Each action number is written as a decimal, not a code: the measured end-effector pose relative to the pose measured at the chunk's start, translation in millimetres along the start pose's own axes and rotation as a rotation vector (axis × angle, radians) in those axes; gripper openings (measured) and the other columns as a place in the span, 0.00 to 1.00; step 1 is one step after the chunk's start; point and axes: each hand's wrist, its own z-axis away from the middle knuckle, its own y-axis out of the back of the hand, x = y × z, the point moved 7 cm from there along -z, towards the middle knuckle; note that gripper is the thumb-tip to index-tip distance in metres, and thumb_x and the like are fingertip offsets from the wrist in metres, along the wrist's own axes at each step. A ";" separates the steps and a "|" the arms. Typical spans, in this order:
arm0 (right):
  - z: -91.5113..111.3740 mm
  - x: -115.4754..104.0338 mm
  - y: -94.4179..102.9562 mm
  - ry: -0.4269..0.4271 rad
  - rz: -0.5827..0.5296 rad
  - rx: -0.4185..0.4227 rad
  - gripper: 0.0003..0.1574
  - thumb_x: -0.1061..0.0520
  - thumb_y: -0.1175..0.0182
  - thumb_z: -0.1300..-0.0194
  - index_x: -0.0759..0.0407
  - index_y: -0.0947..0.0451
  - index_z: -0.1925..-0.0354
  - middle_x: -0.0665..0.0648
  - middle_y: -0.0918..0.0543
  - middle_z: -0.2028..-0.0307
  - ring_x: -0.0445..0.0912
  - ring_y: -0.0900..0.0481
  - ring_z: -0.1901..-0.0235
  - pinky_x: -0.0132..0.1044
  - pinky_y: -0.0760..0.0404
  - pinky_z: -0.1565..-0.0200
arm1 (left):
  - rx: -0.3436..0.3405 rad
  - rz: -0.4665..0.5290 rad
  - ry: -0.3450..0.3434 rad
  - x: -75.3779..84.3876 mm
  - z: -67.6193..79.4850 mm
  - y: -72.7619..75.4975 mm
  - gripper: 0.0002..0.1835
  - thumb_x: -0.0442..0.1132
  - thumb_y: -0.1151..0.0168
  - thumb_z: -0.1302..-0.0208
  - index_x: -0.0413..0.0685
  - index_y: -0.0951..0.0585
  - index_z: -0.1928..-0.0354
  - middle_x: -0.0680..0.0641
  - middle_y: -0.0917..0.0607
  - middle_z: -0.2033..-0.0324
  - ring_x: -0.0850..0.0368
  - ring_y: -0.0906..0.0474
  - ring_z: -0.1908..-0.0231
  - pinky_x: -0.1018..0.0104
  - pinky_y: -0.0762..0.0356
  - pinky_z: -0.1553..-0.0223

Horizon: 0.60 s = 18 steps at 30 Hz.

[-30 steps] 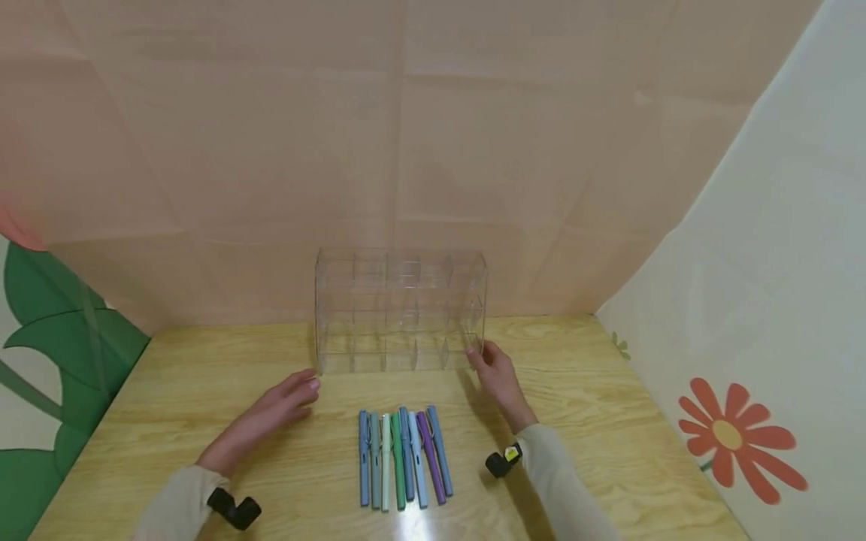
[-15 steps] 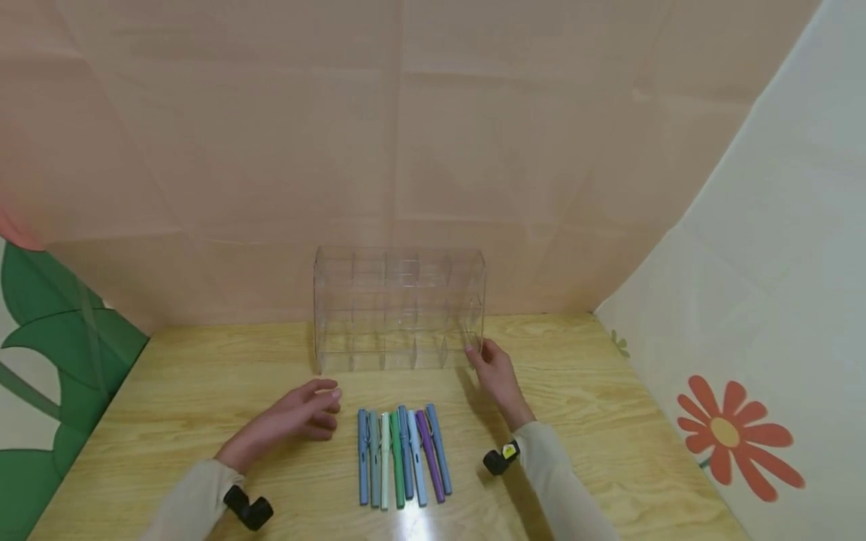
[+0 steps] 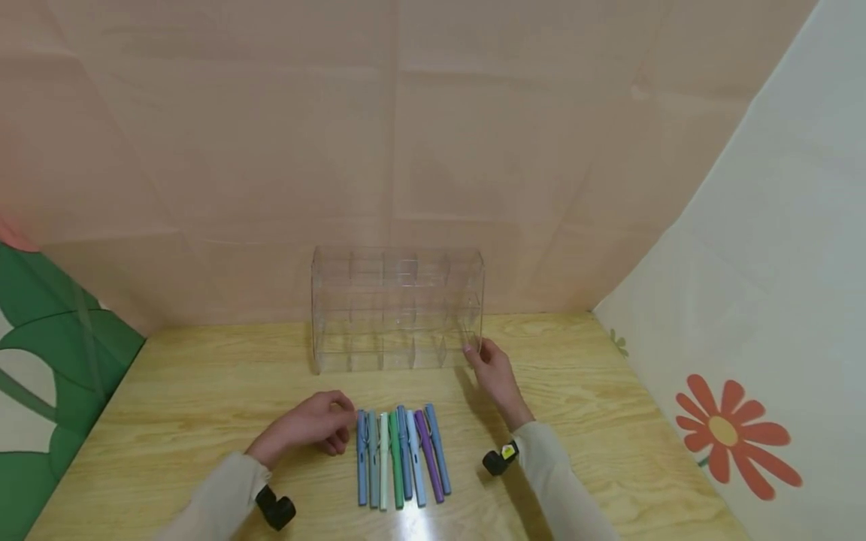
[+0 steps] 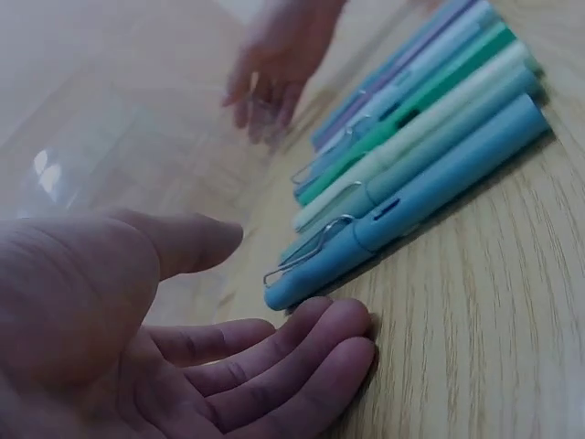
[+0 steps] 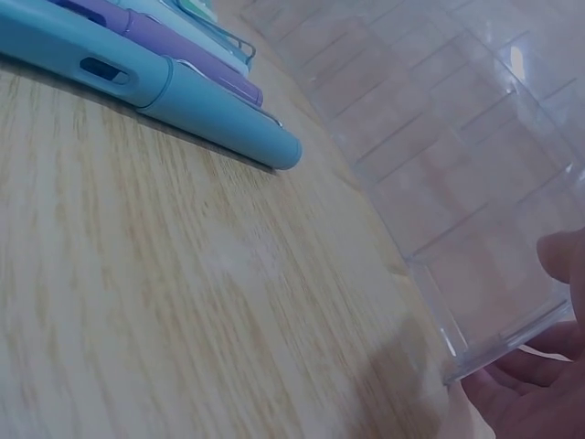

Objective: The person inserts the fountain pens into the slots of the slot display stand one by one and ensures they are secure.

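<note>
The left hand (image 3: 316, 421) holds nothing, its relaxed fingers just beside the leftmost blue pen (image 3: 362, 466). The right hand (image 3: 496, 374) pinches the clear divided box (image 3: 399, 330) at its lower right corner. Eight pens (image 3: 396, 462) lie side by side before it on a wooden table (image 3: 169, 413), with a peach backdrop (image 3: 433, 150) behind.

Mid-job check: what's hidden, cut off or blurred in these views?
- Right hand: cut off by the right wrist view's right edge; blurred in the left wrist view.
- Rack: compartments lost to blur in the left wrist view.
- Pens: far ends cut off by the right wrist view's left and top edges.
- Left hand: contact with the nearest pen too small to judge in the head view.
</note>
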 end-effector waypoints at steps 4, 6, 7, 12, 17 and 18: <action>0.0 1.6 -0.8 -0.005 -0.013 -0.003 0.34 0.47 0.44 0.18 0.70 0.30 0.28 0.73 0.19 0.35 0.64 0.18 0.35 0.59 0.19 0.34 | 0.039 -0.091 -0.026 4.7 -0.9 -4.0 0.16 0.45 0.38 0.22 0.40 0.21 0.44 0.41 0.13 0.70 0.51 0.15 0.72 0.58 0.13 0.67; 0.1 2.0 -1.3 -0.006 -0.017 -0.007 0.34 0.47 0.44 0.17 0.70 0.30 0.27 0.73 0.19 0.34 0.64 0.19 0.35 0.59 0.19 0.33 | 0.059 -0.138 -0.036 7.0 -0.8 -6.1 0.15 0.46 0.36 0.23 0.42 0.21 0.47 0.43 0.14 0.73 0.52 0.17 0.74 0.60 0.16 0.70; 0.1 2.2 -1.4 -0.007 -0.020 -0.009 0.34 0.47 0.44 0.17 0.70 0.31 0.27 0.73 0.19 0.34 0.65 0.19 0.34 0.60 0.20 0.33 | 0.069 -0.158 -0.037 8.0 -0.9 -6.9 0.15 0.47 0.35 0.24 0.43 0.20 0.48 0.43 0.14 0.73 0.52 0.18 0.75 0.61 0.18 0.71; 0.3 2.7 -2.2 -0.008 -0.026 -0.015 0.35 0.47 0.44 0.17 0.69 0.31 0.26 0.73 0.20 0.33 0.65 0.19 0.33 0.60 0.20 0.33 | 0.109 -0.240 -0.016 10.8 -5.2 -10.2 0.13 0.46 0.34 0.25 0.46 0.21 0.49 0.46 0.16 0.75 0.54 0.22 0.77 0.65 0.26 0.74; -0.9 3.0 -3.0 0.003 -0.027 -0.010 0.34 0.48 0.44 0.17 0.70 0.31 0.27 0.73 0.20 0.33 0.65 0.20 0.33 0.60 0.20 0.33 | 0.129 -0.308 0.016 11.6 -11.4 -12.1 0.15 0.45 0.32 0.27 0.46 0.21 0.47 0.48 0.18 0.75 0.56 0.24 0.77 0.67 0.28 0.75; -1.2 3.0 -3.2 0.007 -0.027 -0.009 0.34 0.48 0.44 0.17 0.70 0.31 0.27 0.73 0.20 0.33 0.65 0.20 0.33 0.60 0.20 0.33 | 0.131 -0.320 0.022 11.5 -12.5 -12.3 0.15 0.45 0.31 0.28 0.46 0.21 0.47 0.49 0.18 0.75 0.56 0.25 0.76 0.66 0.29 0.74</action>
